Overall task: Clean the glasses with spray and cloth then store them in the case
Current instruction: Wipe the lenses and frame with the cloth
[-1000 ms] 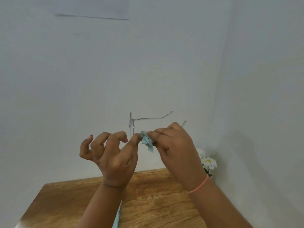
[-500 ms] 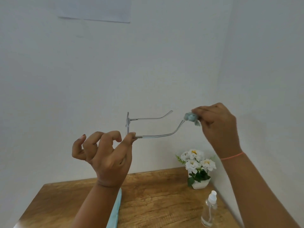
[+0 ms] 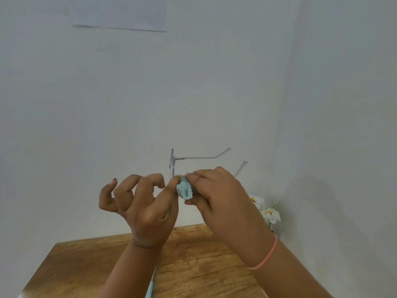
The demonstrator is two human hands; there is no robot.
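Observation:
I hold clear-framed glasses [image 3: 202, 157] up in front of the wall, their arms unfolded and pointing right. My left hand [image 3: 146, 203] pinches the frame's near corner between thumb and forefinger, the other fingers curled free. My right hand [image 3: 217, 194] pinches a bunched light blue cloth [image 3: 184, 189] around the near arm, close to the hinge and right against my left thumb. Only the tip of that arm shows past my right hand. A pale blue strip, perhaps the case [image 3: 150, 287], peeks out beside my left forearm.
A wooden table [image 3: 193, 265] lies below my hands, against a white corner wall. White flowers [image 3: 268, 211] stand at its back right, partly behind my right hand. A sheet of paper [image 3: 120, 14] hangs on the wall above.
My right hand has slid the cloth back from the tip of the near arm to the hinge beside my left thumb. It now hides the spray bottle and most of the flowers.

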